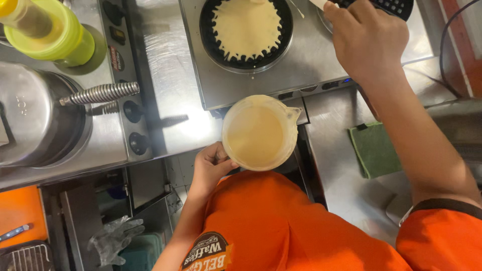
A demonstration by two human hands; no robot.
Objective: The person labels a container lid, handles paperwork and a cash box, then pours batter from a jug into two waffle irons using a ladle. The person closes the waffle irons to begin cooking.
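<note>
Left hand (208,168): fingers wrapped round the handle of a translucent plastic measuring jug (258,133) full of pale batter, held at chest height. Right hand (366,37): fingers clenched on a pale handle (319,4) by the black lid grid (394,6). Just left of those fingers: round black waffle iron (246,32) spread with batter. Below them, on the steel desk (331,145): green cloth (374,149).

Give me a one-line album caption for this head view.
Left hand holds a jug of batter; right hand reaches over a filled waffle iron.
</note>
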